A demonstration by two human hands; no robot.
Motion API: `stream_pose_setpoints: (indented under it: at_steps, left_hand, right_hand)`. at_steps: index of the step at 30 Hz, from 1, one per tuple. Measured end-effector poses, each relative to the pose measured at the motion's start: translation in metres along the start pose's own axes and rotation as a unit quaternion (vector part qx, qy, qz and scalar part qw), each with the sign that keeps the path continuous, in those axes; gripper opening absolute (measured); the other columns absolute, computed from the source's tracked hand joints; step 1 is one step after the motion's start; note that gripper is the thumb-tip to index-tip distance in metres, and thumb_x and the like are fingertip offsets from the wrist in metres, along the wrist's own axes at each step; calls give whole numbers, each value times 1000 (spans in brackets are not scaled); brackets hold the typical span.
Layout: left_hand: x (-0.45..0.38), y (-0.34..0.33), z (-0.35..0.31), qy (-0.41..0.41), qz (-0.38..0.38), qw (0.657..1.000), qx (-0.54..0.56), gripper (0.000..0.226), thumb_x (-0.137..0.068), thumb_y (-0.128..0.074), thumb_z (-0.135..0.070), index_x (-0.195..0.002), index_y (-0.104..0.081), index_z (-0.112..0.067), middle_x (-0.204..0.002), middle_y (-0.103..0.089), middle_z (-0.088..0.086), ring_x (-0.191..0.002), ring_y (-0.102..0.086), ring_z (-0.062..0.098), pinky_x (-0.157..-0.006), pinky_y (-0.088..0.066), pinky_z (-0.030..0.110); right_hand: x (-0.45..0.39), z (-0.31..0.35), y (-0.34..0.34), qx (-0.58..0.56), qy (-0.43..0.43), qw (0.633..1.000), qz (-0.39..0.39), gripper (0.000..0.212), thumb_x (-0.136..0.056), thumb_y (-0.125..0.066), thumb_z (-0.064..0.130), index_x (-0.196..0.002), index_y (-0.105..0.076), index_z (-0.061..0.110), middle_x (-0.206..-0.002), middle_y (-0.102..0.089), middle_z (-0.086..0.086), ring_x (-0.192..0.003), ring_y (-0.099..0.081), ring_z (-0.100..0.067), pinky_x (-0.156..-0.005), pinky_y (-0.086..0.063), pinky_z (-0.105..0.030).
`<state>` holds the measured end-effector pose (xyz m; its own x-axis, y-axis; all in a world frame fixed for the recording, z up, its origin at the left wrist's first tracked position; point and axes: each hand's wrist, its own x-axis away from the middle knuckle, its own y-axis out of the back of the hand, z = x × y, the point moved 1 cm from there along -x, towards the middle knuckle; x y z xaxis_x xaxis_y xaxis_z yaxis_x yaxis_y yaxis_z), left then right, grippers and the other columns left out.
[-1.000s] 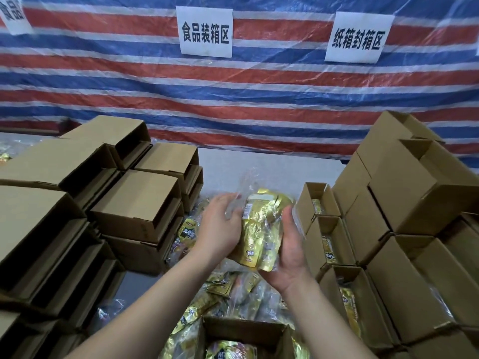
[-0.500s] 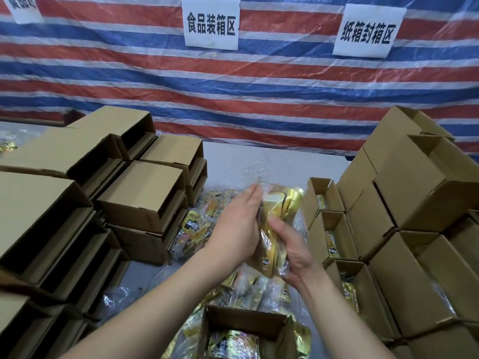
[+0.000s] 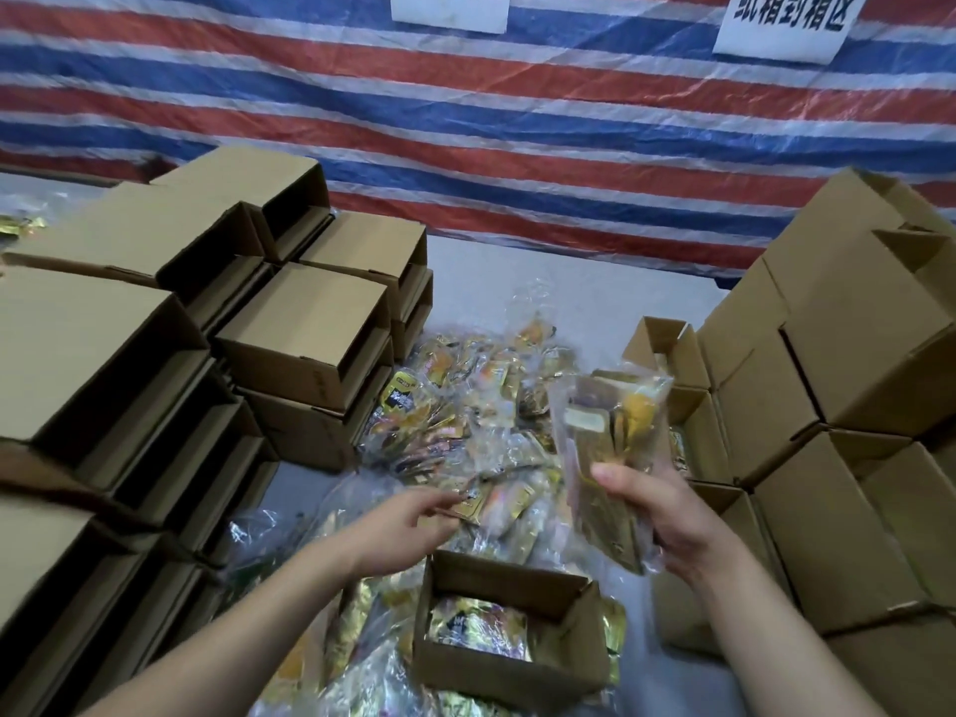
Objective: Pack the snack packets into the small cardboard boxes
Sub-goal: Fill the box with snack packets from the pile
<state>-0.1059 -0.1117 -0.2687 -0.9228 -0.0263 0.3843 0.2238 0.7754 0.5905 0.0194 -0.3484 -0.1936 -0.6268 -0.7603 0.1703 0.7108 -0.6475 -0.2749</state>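
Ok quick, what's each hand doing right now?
Left hand: open, empty, reaching toward the loose pile of gold foil snack packets.
Right hand: closed on a clear-wrapped bundle of gold packets.

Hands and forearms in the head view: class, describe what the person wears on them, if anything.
Nothing is worn. The left hand and right hand are bare, with no gloves, and no rings, watch or bracelets are visible. Both forearms are bare to the bottom of the picture; no sleeve shows. Fingernails look short and unpainted.
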Motion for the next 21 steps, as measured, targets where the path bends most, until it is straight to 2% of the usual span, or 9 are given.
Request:
stream_pose_setpoints:
  at_steps: [4,7,9,12,13,15,17,19,21]
  left_hand:
    - [-3,-29,30,24,36,999,-25,46,-100,-45,-49,-141,-49,-27,-140,-51,-9,-127,-47,6,-109,-36,26]
    - [-6,-41,39,36,36,998,22,36,-104,-40,-46,-130,-58,-29,-130,-58,-8,-117,-52,7,-99,-40,23]
    - [-8,-45,43,26,29,997,64,36,-105,-40,-41,-127,-62,-24,-129,-61,-7,-118,-54,8,-103,-40,26]
    - [-8,-47,46,22,25,995,90,33,-105,-39,-38,-124,-62,-22,-124,-62,-7,-116,-55,10,-103,-40,26]
    - [-8,-48,47,20,20,996,89,32,-105,-39,-38,-121,-62,-23,-121,-62,-7,-115,-55,10,-102,-40,26]
    - [-9,-50,50,18,12,994,104,32,-105,-40,-39,-119,-63,-21,-115,-64,-6,-111,-57,10,-100,-42,26]
    - [-9,-53,53,12,4,993,121,32,-105,-42,-39,-117,-65,-22,-111,-66,-8,-107,-59,6,-95,-44,19]
    - [-9,-57,56,10,-10,990,139,31,-104,-43,-39,-117,-66,-23,-111,-66,-13,-106,-58,1,-87,-40,7]
    - [-9,-58,57,9,-20,986,163,30,-104,-44,-38,-110,-68,-21,-105,-67,-13,-100,-59,1,-84,-41,8]
  right_hand:
    - [3,-6,-16,117,-33,992,34,60,-59,-80,28,-109,-59,3,-86,-71,1,-82,-69,-15,-71,-54,-24]
    - [2,-17,-27,222,-71,970,72,65,-67,-83,24,-126,-56,17,-110,-72,9,-105,-67,-10,-87,-49,-19]
    - [-1,-29,-33,353,-83,922,136,55,-76,-80,22,-124,-57,35,-113,-67,22,-107,-62,2,-89,-46,-13]
    - [-7,-55,-39,481,-135,842,203,42,-76,-74,29,-103,-56,55,-90,-61,23,-82,-56,3,-75,-47,-22]
    - [-9,-66,-38,495,-164,826,215,36,-76,-73,29,-99,-56,50,-88,-60,19,-81,-55,-1,-73,-46,-26]
    - [-13,-84,-37,509,-217,797,244,28,-79,-73,32,-98,-54,39,-87,-57,15,-81,-54,-6,-66,-44,-21]
    - [-16,-97,-37,502,-259,780,269,28,-81,-70,40,-104,-54,38,-85,-53,19,-77,-52,0,-62,-38,-18]
    - [-21,-108,-38,489,-283,785,256,41,-84,-65,44,-121,-52,32,-98,-59,14,-84,-55,-1,-72,-45,-22]
    - [-25,-122,-38,514,-277,775,243,46,-84,-62,44,-124,-49,26,-115,-63,-1,-101,-60,-15,-88,-49,-36]
